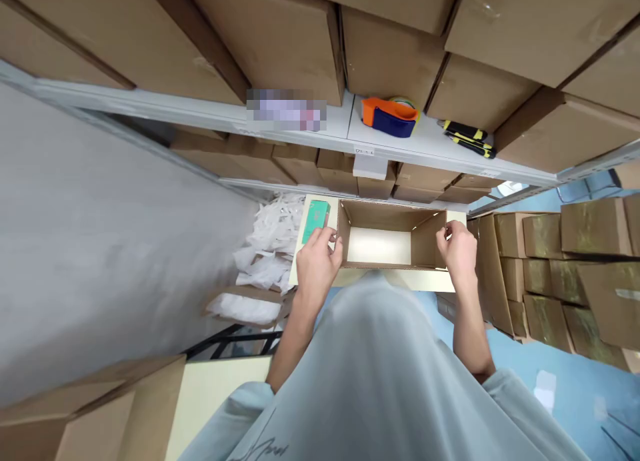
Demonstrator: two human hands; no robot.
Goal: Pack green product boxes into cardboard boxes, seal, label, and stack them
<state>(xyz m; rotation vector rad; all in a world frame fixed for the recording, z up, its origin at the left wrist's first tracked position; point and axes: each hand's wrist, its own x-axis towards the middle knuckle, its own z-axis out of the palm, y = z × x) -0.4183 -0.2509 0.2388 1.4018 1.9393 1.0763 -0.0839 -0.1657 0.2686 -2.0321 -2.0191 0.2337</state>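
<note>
A small open cardboard box (390,220) stands on a pale table (430,282) in front of me, its inside empty and lit. My left hand (320,258) grips the box's left wall, fingers curled over the edge. My right hand (457,248) grips the right wall the same way. A green flat packet (315,220) lies on the table just left of the box, beside my left hand.
Metal shelves hold large cardboard boxes above. An orange and blue tape dispenser (390,116) and a yellow-black tool (467,138) lie on the shelf. White plastic bags (270,241) pile up at the left. Stacked cartons (560,274) stand right on a blue floor.
</note>
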